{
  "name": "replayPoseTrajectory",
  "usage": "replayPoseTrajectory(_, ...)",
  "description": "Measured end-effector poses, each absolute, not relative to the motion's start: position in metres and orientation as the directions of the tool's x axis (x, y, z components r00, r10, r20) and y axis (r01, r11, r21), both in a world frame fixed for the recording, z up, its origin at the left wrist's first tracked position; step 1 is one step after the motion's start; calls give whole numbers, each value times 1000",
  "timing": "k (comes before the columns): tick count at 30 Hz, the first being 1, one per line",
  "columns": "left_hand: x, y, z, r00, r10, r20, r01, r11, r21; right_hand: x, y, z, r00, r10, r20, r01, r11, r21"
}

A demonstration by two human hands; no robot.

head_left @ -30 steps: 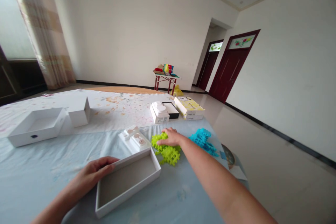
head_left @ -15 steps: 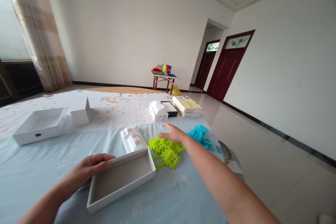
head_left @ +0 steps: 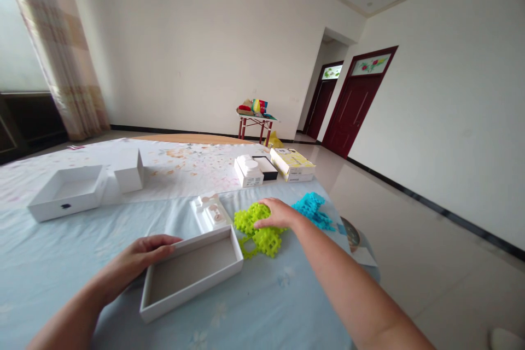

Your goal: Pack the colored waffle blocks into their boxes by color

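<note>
My left hand (head_left: 153,250) is closed on the back left rim of a shallow white cardboard box (head_left: 192,268), thumb inside and fingers over the edge. The box is tilted a little, and its inside shows bare. To its right lies a heap of lime-green interlocking plastic pieces (head_left: 266,241). My right hand (head_left: 279,213) is over the heap's back right part, thumb and fingers apart and curved down around green pieces. Whether the fingertips press on them is hard to see. Behind the box rests a white moulded tray (head_left: 211,213).
Blue plastic pieces (head_left: 314,210) lie beyond my right wrist, near the table's right edge. Farther back stand a small white box (head_left: 248,172), a black-rimmed box (head_left: 269,176) and a yellow-and-white box (head_left: 293,164). At left are an open white box (head_left: 68,208) and an upright white one (head_left: 129,178).
My right hand has moved slightly right and down onto the green pieces, its fingers bending more. My left hand stays on the white box. The view has shifted a little.
</note>
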State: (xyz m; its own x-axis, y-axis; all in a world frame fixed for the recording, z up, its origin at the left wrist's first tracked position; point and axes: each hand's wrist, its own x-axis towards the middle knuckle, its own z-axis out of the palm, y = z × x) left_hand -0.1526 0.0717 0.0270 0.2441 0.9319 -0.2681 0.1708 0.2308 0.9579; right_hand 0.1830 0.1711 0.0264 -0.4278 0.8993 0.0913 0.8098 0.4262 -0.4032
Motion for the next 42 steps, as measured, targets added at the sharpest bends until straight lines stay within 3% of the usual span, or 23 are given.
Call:
replayPoseTrajectory(5,-152,71,27,216,939,-267,202,224,953,180,165,24,-361,923,130,818,381,-431)
replayPoseTrajectory(13,-153,70,23,241,931,-273,127,248,960,196,129,33,-238,915,326,756,386,-528)
replayPoseTrajectory(27,-146,64,28,216,944,-250,140,224,965,182,82,-7,-273,898,345,879,379,-291)
replayPoseTrajectory(35,-145,64,28,213,944,-253,126,230,965,179,86,-6,-200,875,440,880,358,-313)
replayPoseTrajectory(42,-151,68,18,231,939,-256,128,231,964,166,89,-10,-271,869,413,883,395,-254)
